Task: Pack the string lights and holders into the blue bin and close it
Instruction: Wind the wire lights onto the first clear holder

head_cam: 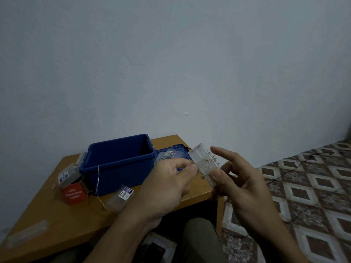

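Observation:
An open blue bin (115, 168) stands on the wooden table (57, 221). My right hand (245, 188) holds a clear plastic holder (206, 165) wound with thin wire lights, thumb on its near end, index finger straight. My left hand (171, 179) pinches the wire at the holder's left side. A strand of wire (98, 179) hangs over the bin's front wall. The blue lid (178, 150) lies right of the bin with clear packets on it.
A red LED lights box (74, 193) and clear labelled packets (65, 176) sit left of the bin. Another packet (121, 198) lies in front of it. A clear holder (26, 234) rests at the table's near left. Tiled floor (307, 186) is on the right.

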A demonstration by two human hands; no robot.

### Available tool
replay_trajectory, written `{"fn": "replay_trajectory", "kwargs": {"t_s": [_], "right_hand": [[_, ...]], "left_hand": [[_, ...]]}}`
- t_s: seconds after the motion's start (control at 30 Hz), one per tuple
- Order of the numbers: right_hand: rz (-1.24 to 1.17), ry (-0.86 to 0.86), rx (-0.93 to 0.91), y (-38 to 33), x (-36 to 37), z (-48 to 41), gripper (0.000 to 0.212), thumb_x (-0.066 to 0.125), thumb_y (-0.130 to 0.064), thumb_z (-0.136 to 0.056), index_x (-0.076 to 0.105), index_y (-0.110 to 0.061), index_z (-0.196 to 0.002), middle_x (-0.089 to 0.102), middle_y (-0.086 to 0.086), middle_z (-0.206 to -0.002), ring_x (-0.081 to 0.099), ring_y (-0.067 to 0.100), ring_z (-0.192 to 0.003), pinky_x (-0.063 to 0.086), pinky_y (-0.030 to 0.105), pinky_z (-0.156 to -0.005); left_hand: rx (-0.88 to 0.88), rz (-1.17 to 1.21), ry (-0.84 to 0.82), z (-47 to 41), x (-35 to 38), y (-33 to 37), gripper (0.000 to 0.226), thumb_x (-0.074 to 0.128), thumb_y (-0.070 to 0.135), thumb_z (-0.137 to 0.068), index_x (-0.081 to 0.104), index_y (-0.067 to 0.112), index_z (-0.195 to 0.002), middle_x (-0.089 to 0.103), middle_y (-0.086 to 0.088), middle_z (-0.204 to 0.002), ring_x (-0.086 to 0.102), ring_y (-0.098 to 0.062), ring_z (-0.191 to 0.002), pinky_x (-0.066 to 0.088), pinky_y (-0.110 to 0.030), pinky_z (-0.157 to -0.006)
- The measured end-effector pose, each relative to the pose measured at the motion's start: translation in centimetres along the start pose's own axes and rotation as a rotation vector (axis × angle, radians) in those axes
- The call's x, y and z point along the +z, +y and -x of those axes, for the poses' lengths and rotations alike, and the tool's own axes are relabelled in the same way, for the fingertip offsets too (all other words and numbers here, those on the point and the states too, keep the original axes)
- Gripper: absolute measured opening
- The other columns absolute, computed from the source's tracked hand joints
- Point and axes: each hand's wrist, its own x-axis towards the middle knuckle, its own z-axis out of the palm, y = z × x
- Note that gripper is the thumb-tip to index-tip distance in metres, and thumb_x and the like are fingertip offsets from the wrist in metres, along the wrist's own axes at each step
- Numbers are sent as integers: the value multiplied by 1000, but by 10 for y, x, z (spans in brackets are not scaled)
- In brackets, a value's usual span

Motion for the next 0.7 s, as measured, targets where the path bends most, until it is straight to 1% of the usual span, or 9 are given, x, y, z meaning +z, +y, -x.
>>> {"fn": "replay_trajectory", "kwargs": {"t_s": [0.13,0.2,0.3,0.37,0.47,0.57,0.7], "right_hand": [[-78,-55,55,0,-1,0,42,63,-17,-88,66,-33,-127,51,5,-73,64,30,-60,55,32,-60],[-85,-72,76,1,-2,0,40,63,-19,-88,67,-33,-124,53,5,-73,65,30,-60,56,34,-61],[-96,-80,99,1,-3,0,34,64,-23,-85,70,-35,-117,57,7,-74,65,31,-61,57,39,-62],[-107,-83,113,1,-3,-1,31,65,-24,-84,70,-34,-113,58,5,-73,64,30,-60,58,45,-62],[-122,-76,122,2,-3,-1,29,66,-24,-83,71,-32,-111,57,7,-73,63,31,-58,57,52,-63],[-114,-79,119,2,-3,-1,30,65,-23,-85,70,-32,-113,57,7,-74,62,31,-59,57,51,-63],[-149,-76,131,1,-1,-1,36,64,-20,-86,69,-32,-119,54,9,-76,62,28,-59,59,43,-62]], "left_hand": [[37,-44,26,-2,-2,-2,19,51,30,-103,69,26,-107,37,8,-49,27,-6,-41,24,-23,-43],[57,-87,38,-1,-1,-3,21,50,30,-103,69,24,-105,38,8,-49,28,-6,-40,24,-22,-43],[59,-101,36,-1,-2,-3,20,51,29,-102,70,23,-104,38,7,-49,27,-7,-41,24,-21,-42],[45,-85,26,0,-3,-3,18,52,27,-102,69,23,-105,38,6,-50,27,-8,-42,24,-21,-42],[49,-92,9,0,-4,-4,19,51,28,-102,70,24,-105,38,6,-51,28,-7,-43,25,-21,-42],[63,-115,12,0,-4,-4,21,49,27,-103,70,24,-106,39,6,-51,28,-7,-43,25,-21,-42],[54,-82,14,0,-4,-2,20,49,24,-103,69,25,-106,38,7,-51,27,-7,-42,24,-20,-41]]}}
